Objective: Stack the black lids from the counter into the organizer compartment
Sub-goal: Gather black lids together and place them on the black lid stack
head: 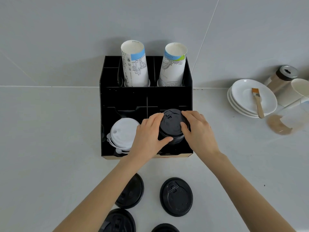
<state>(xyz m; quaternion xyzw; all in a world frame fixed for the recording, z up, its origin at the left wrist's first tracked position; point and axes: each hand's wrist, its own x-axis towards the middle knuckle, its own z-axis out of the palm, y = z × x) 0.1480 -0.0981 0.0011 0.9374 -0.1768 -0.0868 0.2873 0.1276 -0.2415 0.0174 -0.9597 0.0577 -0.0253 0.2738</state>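
A black organizer (127,97) stands against the wall on the pale counter. In its front right compartment sits a stack of black lids (172,126). My left hand (148,136) grips the stack's left side, thumb along its front. My right hand (199,131) holds its right side, fingers over the top lid's rim. Several loose black lids lie on the counter in front: one (176,196) in full view, one (132,191) partly under my left forearm, one (118,221) and one (165,228) at the bottom edge.
White lids (123,133) fill the front left compartment. Two stacks of printed paper cups (135,64) (173,66) stand in the back compartments. To the right are stacked white saucers (247,96) with a small brush (257,102), a brown shaker (282,77) and a white cup (301,87).
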